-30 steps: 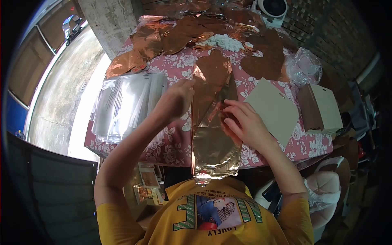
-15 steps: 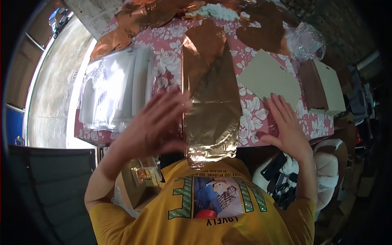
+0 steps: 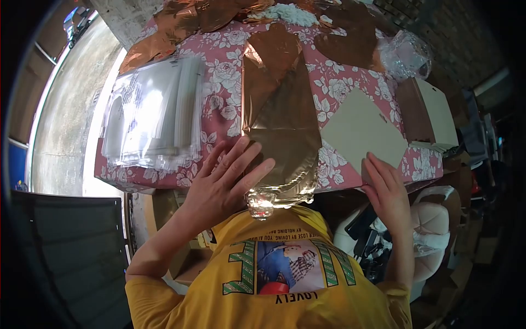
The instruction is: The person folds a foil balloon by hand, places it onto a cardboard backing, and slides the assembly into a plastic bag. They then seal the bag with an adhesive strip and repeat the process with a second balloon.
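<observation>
Copper-coloured foil (image 3: pixel 282 109) lies flat down the middle of the surface (image 3: pixel 339 101), its long shape running from far to near; its crinkled, shiny near end reaches past the surface's near edge, towards our yellow shirt (image 3: pixel 213 307). Our left hand (image 3: pixel 224 175) is at the foil's left side near that end, wide open, the fingers spread and the thumb out over the foil, with nothing in its grasp; we cannot tell whether it touches the foil or sits just above it. Our right hand (image 3: pixel 386 183) is at the near right, the fingers almost straight and close together, their tips on the near part of 1 beige card (image 3: pixel 364 129); we cannot tell whether the thumb pinches the card from below. That card lies turned, corner towards us, to the right of the foil and just beside it.

Under these things we see a pink cloth (image 3: pixel 224 77) with white flowers; to the left lies a pile of clear plastic sleeves (image 3: pixel 156 109), to the far right a crumpled clear wrapper (image 3: pixel 405 55), and nearer than that a pale block (image 3: pixel 435 112) with a brown side; at the far side a white tangle (image 3: pixel 282 15) sits between 2 areas of copper sheeting (image 3: pixel 348 46).
</observation>
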### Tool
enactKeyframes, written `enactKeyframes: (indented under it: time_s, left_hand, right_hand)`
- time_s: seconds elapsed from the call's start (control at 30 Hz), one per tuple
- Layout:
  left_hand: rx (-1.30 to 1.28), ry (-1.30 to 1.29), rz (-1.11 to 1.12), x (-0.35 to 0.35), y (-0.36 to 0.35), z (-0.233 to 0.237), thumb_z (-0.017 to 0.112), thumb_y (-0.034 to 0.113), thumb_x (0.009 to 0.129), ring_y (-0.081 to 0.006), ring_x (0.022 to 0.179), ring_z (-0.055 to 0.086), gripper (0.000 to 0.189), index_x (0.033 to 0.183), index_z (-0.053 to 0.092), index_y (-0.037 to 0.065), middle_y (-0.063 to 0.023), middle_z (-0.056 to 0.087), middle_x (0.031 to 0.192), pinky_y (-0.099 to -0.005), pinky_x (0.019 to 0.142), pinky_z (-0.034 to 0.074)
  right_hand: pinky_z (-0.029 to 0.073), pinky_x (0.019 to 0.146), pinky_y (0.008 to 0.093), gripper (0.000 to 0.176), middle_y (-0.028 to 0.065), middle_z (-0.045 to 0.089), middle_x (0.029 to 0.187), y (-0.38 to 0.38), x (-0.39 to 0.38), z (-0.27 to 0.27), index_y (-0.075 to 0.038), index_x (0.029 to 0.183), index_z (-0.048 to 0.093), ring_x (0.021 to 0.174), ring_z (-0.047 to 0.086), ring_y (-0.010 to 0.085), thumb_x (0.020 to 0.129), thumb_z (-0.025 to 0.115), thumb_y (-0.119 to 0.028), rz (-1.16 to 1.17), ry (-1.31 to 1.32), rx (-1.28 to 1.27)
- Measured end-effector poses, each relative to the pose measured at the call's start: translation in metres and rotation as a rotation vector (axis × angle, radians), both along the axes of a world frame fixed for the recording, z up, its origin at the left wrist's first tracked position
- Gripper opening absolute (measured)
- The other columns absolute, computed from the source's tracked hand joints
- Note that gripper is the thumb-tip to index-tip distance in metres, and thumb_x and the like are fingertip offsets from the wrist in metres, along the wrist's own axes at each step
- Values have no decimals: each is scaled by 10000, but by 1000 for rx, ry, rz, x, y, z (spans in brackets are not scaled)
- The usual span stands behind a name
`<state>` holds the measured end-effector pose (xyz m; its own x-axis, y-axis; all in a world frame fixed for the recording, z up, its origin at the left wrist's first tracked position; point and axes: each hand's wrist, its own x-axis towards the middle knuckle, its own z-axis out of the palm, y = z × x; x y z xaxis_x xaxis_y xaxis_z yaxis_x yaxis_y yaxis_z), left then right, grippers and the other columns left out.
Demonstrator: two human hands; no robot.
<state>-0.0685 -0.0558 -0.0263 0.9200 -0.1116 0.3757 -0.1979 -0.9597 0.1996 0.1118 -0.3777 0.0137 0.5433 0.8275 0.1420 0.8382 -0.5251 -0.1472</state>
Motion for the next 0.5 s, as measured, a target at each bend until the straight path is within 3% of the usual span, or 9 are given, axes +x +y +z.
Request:
enactKeyframes:
  time_s: [0.13, 0.33, 0.5]
  left_hand:
    - [2, -3, -37, 4, 0, 2, 693, 132, 747, -293, 1394, 420, 675, 1398, 517, 127, -95, 500, 1388, -487, 1171, 314]
    - [-23, 7, -56, 6, 2, -1, 718, 110, 677, -295, 1369, 440, 730, 1379, 521, 119, -98, 505, 1364, -480, 1161, 335]
    - [-75, 4, -68, 4, 3, -1, 730, 136, 667, -297, 1366, 443, 748, 1383, 517, 128, -97, 502, 1367, -478, 1159, 339]
  right_hand:
    - [537, 897, 403, 462, 107, 663, 1248, -12, -11, 8, -3, 1252, 633, 1054, 644, 309, 796, 669, 64, 16, -147, 37]
    - [557, 846, 374, 348, 165, 701, 1183, -3, 9, 28, 65, 1197, 636, 1000, 695, 312, 859, 567, 109, -130, -536, 362]
    - [571, 866, 371, 303, 152, 690, 1200, 90, 31, 18, 23, 1194, 641, 1067, 691, 287, 904, 629, -66, 405, -444, 339]
